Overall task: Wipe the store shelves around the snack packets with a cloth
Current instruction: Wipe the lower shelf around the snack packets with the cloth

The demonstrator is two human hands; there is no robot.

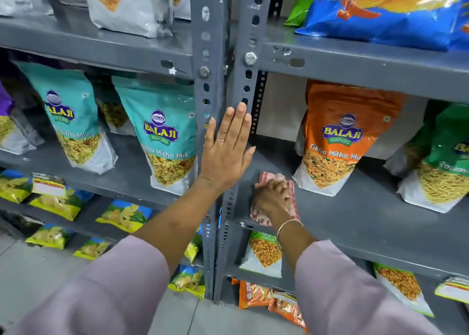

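My right hand (pixel 272 199) presses a red-and-white striped cloth (pixel 291 206) flat onto the grey middle shelf (pixel 355 218) of the right rack, near its front left corner. An orange snack packet (pixel 337 142) stands upright just right of the cloth, apart from it. A green packet (pixel 441 162) stands further right. My left hand (pixel 227 148) lies flat, fingers together and pointing up, against the grey perforated uprights (pixel 243 81) between the two racks. It holds nothing. Two teal packets (pixel 162 134) stand on the left rack's shelf beside that hand.
A blue packet (pixel 385 12) lies on the upper right shelf, white packets (pixel 127 4) on the upper left. Yellow-and-blue small packets (pixel 124 214) fill the lower left shelves; orange and white packets (pixel 264 253) sit below the cloth. Grey floor tiles (pixel 38 271) lie at the bottom left.
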